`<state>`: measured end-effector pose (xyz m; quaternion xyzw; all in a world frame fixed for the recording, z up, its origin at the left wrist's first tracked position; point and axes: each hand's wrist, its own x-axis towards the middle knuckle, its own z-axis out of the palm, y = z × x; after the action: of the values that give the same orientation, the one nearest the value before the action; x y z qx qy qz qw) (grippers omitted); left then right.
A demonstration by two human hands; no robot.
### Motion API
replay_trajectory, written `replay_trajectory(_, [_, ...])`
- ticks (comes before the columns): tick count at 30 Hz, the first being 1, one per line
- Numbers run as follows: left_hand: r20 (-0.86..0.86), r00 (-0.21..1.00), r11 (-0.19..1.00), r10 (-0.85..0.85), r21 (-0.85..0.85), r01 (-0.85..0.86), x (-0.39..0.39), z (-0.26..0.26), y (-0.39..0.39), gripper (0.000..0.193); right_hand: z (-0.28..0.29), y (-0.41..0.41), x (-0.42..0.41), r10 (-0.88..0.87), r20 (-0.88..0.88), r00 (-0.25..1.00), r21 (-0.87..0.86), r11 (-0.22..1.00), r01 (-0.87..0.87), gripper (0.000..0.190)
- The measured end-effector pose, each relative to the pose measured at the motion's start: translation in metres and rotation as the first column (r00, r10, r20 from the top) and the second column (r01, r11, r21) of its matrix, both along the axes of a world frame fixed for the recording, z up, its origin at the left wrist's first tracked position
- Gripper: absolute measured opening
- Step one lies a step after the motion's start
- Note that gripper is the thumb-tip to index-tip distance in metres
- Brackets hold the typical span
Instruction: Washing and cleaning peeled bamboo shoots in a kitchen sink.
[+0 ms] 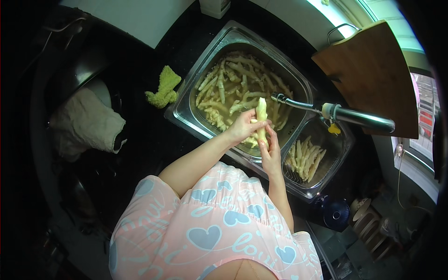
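Observation:
Both hands grip one pale chicken foot (261,110) above the near edge of the large sink basin (224,30). My left hand (244,126) holds it around its middle, the thumb lying across it. Lower down, my right hand (271,148) pinches the other end between thumb and fingers. Beneath them, many chicken feet (245,70) lie in cloudy water in the basin. More chicken feet (305,157) are piled in a small wire-bottomed basin (334,164) to the right, out of the water.
A faucet with a flexible spout (297,104) reaches over the big basin from the right. Behind it leans a wooden cutting board (378,77). A yellow-green cloth (162,87) lies on the black counter (189,45). At the left is a pale cloth (89,120).

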<state>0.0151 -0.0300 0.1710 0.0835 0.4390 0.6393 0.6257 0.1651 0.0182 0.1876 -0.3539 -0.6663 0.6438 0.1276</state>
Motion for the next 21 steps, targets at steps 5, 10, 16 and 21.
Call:
replay_trajectory(5, [-0.007,0.969,0.927,0.245,-0.293,-0.236,-0.013,-0.05,0.035,0.027,-0.032,0.011,0.001,0.098,0.341,0.935,0.176,0.97,-0.166,0.053])
replay_trajectory(10, [-0.63,0.689,0.821,-0.358,-0.564,-0.089,-0.05,-0.197,0.007,0.025,-0.113,0.026,-0.023,0.138,0.752,0.645,0.141,0.922,-0.361,0.052])
replay_trajectory(16, [-0.596,0.17,0.609,-0.785,-0.792,0.037,-0.041,-0.173,0.013,0.038,-0.103,0.032,-0.014,0.177,0.832,0.526,0.241,0.738,-0.63,0.034])
replay_trajectory(21, [-0.869,-0.229,0.897,-0.44,-0.438,-0.061,-0.019,-0.148,0.033,0.04,0.01,0.022,0.054,-0.128,0.704,0.698,0.388,0.893,-0.227,0.037])
